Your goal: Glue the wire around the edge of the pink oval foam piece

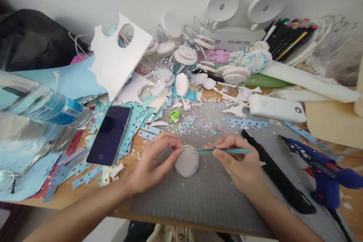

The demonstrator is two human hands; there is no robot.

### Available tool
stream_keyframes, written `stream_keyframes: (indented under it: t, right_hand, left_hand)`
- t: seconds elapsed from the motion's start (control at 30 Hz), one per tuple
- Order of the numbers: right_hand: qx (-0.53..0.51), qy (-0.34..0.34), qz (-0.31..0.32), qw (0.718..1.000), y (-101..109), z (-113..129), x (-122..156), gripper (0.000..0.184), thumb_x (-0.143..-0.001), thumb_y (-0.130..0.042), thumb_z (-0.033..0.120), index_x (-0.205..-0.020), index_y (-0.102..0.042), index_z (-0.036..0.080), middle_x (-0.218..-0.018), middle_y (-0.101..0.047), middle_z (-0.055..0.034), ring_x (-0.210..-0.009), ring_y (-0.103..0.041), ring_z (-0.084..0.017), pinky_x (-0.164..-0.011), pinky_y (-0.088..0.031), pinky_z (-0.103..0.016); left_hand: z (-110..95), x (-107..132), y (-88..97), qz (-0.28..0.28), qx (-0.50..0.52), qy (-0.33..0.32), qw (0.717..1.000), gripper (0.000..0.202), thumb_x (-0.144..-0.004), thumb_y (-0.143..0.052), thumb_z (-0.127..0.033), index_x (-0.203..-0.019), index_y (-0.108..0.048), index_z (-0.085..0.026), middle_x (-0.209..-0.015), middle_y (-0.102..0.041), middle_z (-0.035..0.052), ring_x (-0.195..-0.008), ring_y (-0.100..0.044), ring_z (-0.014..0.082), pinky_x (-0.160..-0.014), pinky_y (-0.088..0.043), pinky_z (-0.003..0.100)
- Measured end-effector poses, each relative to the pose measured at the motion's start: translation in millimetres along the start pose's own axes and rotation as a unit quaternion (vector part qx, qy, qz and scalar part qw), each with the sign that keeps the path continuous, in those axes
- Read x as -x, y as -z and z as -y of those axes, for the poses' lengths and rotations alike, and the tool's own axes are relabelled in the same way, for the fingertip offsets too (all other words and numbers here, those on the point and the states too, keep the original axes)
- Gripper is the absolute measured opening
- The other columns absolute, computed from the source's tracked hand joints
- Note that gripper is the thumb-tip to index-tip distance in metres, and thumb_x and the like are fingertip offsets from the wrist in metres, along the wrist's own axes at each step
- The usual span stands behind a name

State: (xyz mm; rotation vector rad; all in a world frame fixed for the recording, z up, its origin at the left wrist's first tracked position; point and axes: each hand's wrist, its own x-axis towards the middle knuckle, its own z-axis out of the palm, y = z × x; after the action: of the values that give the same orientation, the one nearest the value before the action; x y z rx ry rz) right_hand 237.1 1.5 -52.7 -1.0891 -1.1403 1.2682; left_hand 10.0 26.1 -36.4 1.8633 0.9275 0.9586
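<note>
A small round white disc (186, 163) with a thin strand and a few bluish specks around its rim lies on the grey cutting mat (176, 204). My left hand (159, 159) is closed, thumb and forefinger pinched together at the disc's upper left rim; any tiny piece between the fingertips is too small to make out. From the other side, my right hand (238, 159) grips teal tweezers (227, 151). Their tips point left, over the upper right of the disc. Fine strands curl beside the disc's right edge.
Star-shaped confetti (195, 123) and a green punch (174, 115) lie beyond my hands. To the right are a black tool (278, 174), a blue glue gun (320, 166) and a white power bank (277, 108). A phone (109, 135) and water bottle (48, 100) sit left.
</note>
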Motion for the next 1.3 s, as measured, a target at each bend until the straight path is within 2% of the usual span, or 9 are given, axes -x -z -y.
stream_keyframes:
  t: [0.1,0.23,0.6,0.8,1.0,1.1,1.17,1.23,1.3]
  right_hand:
    - [-0.005,0.004,-0.005,1.000,0,-1,1,0.012,-0.082,-0.074,0.021,-0.081,-0.063,0.026,-0.081,-0.068,0.0026,-0.079,-0.068,-0.013,-0.072,-0.054,-0.022]
    - [0.012,0.006,0.000,1.000,-5,4,3,0.011,-0.082,-0.073,0.021,-0.078,-0.063,0.024,-0.078,-0.067,0.0019,-0.078,-0.069,-0.014,-0.069,-0.054,-0.022]
    - [0.049,0.010,-0.018,0.999,-5,7,1,0.014,-0.080,-0.075,0.025,-0.074,-0.062,0.023,-0.075,-0.068,-0.0003,-0.075,-0.070,-0.018,-0.067,-0.055,-0.027]
    - [0.049,-0.007,-0.014,0.999,-7,12,2,0.017,-0.079,-0.075,0.026,-0.072,-0.061,0.022,-0.073,-0.068,-0.0010,-0.072,-0.070,-0.018,-0.065,-0.055,-0.027]
    - [0.038,-0.035,-0.018,0.999,-3,6,1,0.020,-0.078,-0.076,0.028,-0.070,-0.060,0.021,-0.074,-0.067,-0.0010,-0.069,-0.067,-0.016,-0.060,-0.051,-0.026]
    - [-0.004,-0.055,-0.028,0.998,-2,6,0,0.021,-0.077,-0.077,0.030,-0.069,-0.060,0.022,-0.072,-0.067,-0.0007,-0.064,-0.063,-0.014,-0.055,-0.046,-0.024]
    - [-0.037,-0.064,-0.036,0.997,-3,8,-2,0.021,-0.077,-0.077,0.031,-0.069,-0.060,0.022,-0.070,-0.066,0.0004,-0.051,-0.054,-0.010,-0.050,-0.043,-0.023]
    - [-0.055,-0.060,-0.048,0.996,-2,10,-5,0.020,-0.076,-0.078,0.030,-0.068,-0.061,0.022,-0.067,-0.064,0.0022,-0.041,-0.041,-0.005,-0.050,-0.044,-0.025]
    - [-0.059,-0.053,-0.065,0.995,0,12,-8,0.020,-0.075,-0.078,0.030,-0.068,-0.062,0.022,-0.070,-0.065,0.0025,-0.038,-0.035,-0.003,-0.054,-0.047,-0.027]
  left_hand:
    - [1,-1,-1.2,0.013,-0.003,0.001,1.000,0.010,-0.092,-0.052,-0.010,-0.095,-0.061,-0.016,-0.094,-0.061,0.0058,-0.092,-0.058,0.0149,-0.083,-0.046,0.027]
    - [2,0,-2.9,0.029,-0.013,0.000,0.999,0.010,-0.092,-0.053,-0.012,-0.096,-0.061,-0.017,-0.095,-0.062,0.0063,-0.091,-0.058,0.0154,-0.081,-0.046,0.027]
    - [1,0,-2.4,0.026,-0.015,-0.012,0.999,0.009,-0.092,-0.055,-0.014,-0.095,-0.063,-0.017,-0.093,-0.065,0.0074,-0.090,-0.060,0.0172,-0.080,-0.049,0.029]
    - [3,1,-2.1,0.019,-0.018,-0.015,1.000,0.009,-0.091,-0.057,-0.013,-0.095,-0.064,-0.016,-0.093,-0.065,0.0073,-0.090,-0.061,0.0166,-0.080,-0.049,0.027]
    - [2,0,-1.2,0.026,-0.017,-0.023,0.999,0.010,-0.091,-0.056,-0.013,-0.096,-0.064,-0.016,-0.093,-0.066,0.0079,-0.089,-0.062,0.0170,-0.079,-0.050,0.028]
    - [0,-1,-1.2,0.024,-0.017,-0.036,0.999,0.009,-0.091,-0.056,-0.014,-0.094,-0.064,-0.017,-0.091,-0.067,0.0081,-0.088,-0.062,0.0178,-0.078,-0.050,0.029]
    - [-1,-2,-1.1,0.022,-0.015,-0.039,0.999,0.009,-0.091,-0.055,-0.014,-0.094,-0.063,-0.017,-0.090,-0.066,0.0077,-0.089,-0.061,0.0178,-0.079,-0.050,0.029]
    - [-2,-2,-0.5,0.021,-0.009,-0.027,0.999,0.009,-0.092,-0.053,-0.014,-0.094,-0.062,-0.017,-0.090,-0.065,0.0074,-0.088,-0.060,0.0173,-0.079,-0.049,0.029]
    - [-3,-2,0.4,0.018,0.000,-0.010,1.000,0.012,-0.095,-0.048,-0.016,-0.091,-0.060,-0.016,-0.089,-0.063,0.0073,-0.087,-0.059,0.0169,-0.079,-0.047,0.029]
